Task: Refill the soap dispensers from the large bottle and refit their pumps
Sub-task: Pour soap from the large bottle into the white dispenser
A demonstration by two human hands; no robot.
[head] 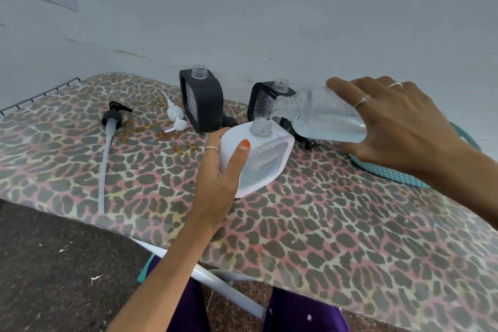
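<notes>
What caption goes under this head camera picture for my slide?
Right hand tips large bottle over white dispenser held by left hand.

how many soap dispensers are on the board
3: a white square dispenser in the left hand, and two black square dispensers by the wall; the right one is partly hidden.

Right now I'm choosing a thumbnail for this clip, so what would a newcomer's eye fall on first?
First, the large clear plastic bottle of pale blue liquid, tipped by the right hand at centre right, its mouth over the open neck of the white square soap dispenser steadied by the left hand. Then the leopard-print board cover beneath, with two black-framed dispensers open-necked by the wall.
</notes>
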